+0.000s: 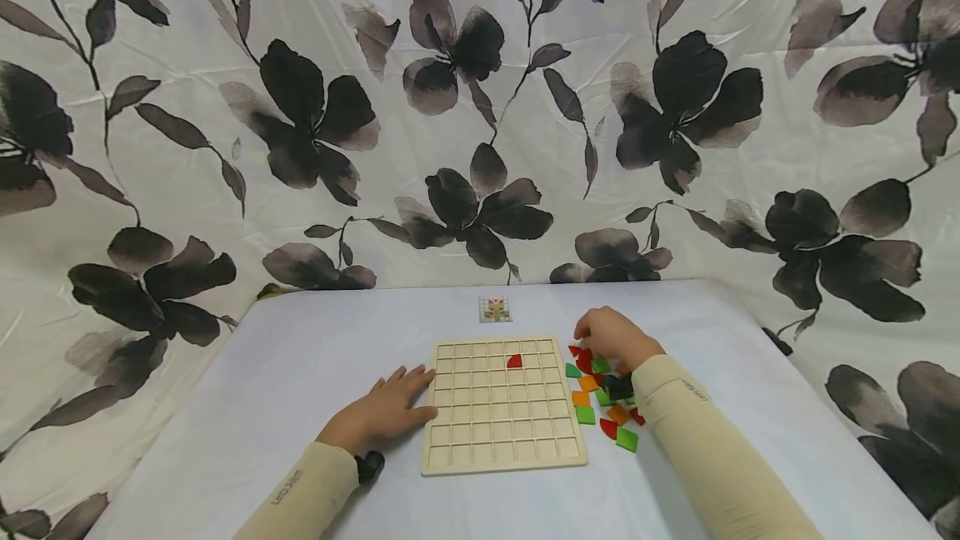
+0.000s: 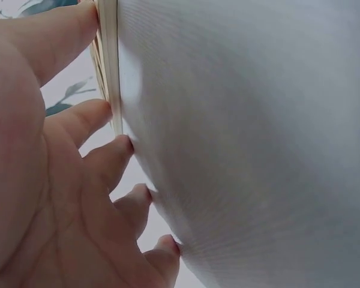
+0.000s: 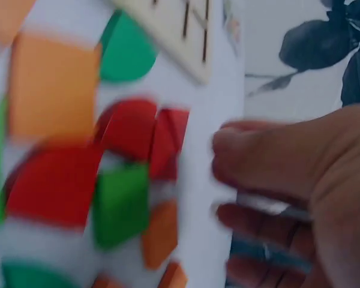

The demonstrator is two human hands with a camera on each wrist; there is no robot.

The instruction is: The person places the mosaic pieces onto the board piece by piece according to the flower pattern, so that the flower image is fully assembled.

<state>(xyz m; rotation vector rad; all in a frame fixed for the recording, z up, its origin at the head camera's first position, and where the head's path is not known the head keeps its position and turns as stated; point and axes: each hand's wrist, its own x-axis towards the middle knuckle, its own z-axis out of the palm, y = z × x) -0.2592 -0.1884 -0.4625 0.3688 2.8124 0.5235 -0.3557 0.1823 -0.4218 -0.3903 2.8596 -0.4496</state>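
Observation:
A pale wooden board (image 1: 500,415) with a grid of square recesses lies on the table. One red quarter-round piece (image 1: 514,362) sits in an upper cell. My left hand (image 1: 386,411) rests flat beside the board, fingers spread; in the left wrist view, the thumb (image 2: 66,36) touches the board's edge (image 2: 110,54). My right hand (image 1: 617,336) is over the far end of a pile of coloured pieces. In the right wrist view its fingers bend loosely near red pieces (image 3: 129,129), apart from them, with nothing visible between; the thumb partly hides the fingertips.
Right of the board lie orange squares (image 1: 581,399), green pieces (image 1: 627,439) and more red quarter-rounds (image 1: 608,428). A small pattern card (image 1: 495,310) lies behind the board. White cloth covers the table (image 1: 285,407); a flower-printed curtain (image 1: 562,148) hangs at its far edge.

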